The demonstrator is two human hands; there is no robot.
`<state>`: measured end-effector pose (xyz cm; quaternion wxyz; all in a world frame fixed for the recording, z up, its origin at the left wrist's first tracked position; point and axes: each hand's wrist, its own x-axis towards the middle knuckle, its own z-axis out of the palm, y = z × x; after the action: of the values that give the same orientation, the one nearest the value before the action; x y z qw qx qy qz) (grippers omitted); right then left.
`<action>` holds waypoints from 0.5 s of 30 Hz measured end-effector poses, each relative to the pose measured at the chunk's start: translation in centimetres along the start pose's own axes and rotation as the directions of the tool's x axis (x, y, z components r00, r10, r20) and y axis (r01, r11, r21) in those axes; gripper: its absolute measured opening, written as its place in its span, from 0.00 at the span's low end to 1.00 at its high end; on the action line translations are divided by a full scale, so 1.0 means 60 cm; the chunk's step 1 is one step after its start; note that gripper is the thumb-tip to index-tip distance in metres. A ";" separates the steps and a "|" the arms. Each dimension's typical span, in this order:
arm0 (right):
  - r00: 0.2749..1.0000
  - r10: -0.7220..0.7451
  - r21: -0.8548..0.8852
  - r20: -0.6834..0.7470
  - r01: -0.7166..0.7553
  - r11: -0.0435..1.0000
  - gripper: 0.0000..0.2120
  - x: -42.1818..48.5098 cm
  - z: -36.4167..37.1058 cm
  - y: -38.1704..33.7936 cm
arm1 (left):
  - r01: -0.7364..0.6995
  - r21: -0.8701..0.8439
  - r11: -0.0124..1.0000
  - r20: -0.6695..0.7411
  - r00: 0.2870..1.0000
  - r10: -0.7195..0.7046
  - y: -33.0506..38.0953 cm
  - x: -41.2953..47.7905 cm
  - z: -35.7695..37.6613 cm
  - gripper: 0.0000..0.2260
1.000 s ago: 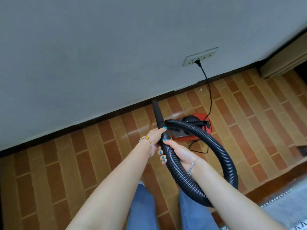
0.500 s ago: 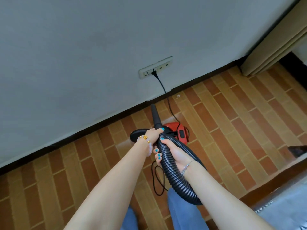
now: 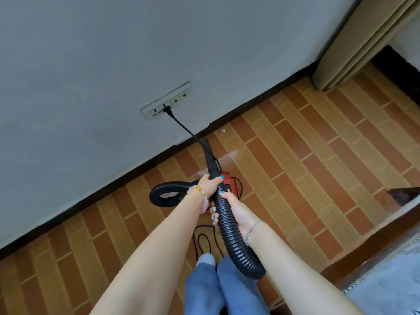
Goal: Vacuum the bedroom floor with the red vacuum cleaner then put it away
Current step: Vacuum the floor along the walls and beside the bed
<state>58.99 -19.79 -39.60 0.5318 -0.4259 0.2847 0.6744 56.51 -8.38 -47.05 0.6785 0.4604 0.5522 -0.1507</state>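
The grey wall (image 3: pixel 113 64) fills the view from nine to twelve o'clock, and a dark baseboard (image 3: pixel 113 189) marks where it meets the floor (image 3: pixel 318 167). The floor is laid in brown and tan brick-shaped tiles and runs from seven round to three o'clock. A beige curtain (image 3: pixel 363 37) hangs at one o'clock. Legs in blue jeans (image 3: pixel 227 287) show at six o'clock.

Both forearms reach in from below towards the centre. The ribbed black hose (image 3: pixel 229 228) curves under the right forearm at five o'clock, runs up through both hands and forms a loop at nine o'clock of the left hand. The right hand (image 3: pixel 234 209) grips the hose with its fingers wrapped around it. Touching it at eleven o'clock, the left hand (image 3: pixel 210 184) is curled round the base of the black nozzle (image 3: pixel 210 158), which points at twelve o'clock towards the baseboard.

The red vacuum cleaner (image 3: pixel 227 181) sits on the floor, mostly hidden behind the hands. Its cord (image 3: pixel 186 129) rises to a plug (image 3: pixel 167 109) in the white socket plate (image 3: pixel 179 98) on the wall.
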 end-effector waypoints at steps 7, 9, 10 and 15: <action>0.983 -0.090 -0.313 -0.160 0.036 0.949 0.20 0.045 -0.051 -0.027 | 0.067 -0.151 0.986 0.004 0.998 -0.067 -0.007 0.052 0.039 0.17; 0.980 -0.077 -0.328 -0.183 0.013 0.945 0.20 0.056 -0.067 -0.039 | 0.097 -0.191 0.977 0.022 0.995 -0.095 -0.008 0.069 0.050 0.18; 0.979 -0.075 -0.335 -0.189 0.007 0.942 0.20 0.062 -0.075 -0.045 | 0.102 -0.195 0.975 0.024 0.995 -0.100 -0.008 0.077 0.055 0.18; 0.974 -0.076 -0.248 -0.211 0.022 0.969 0.20 0.103 -0.096 -0.070 | 0.109 -0.196 0.975 0.037 0.994 -0.104 0.002 0.126 0.080 0.27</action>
<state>64.16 -20.51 -47.47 0.4573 -0.5667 0.2458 0.6397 62.14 -9.84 -53.86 0.7192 0.3584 0.5792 -0.1374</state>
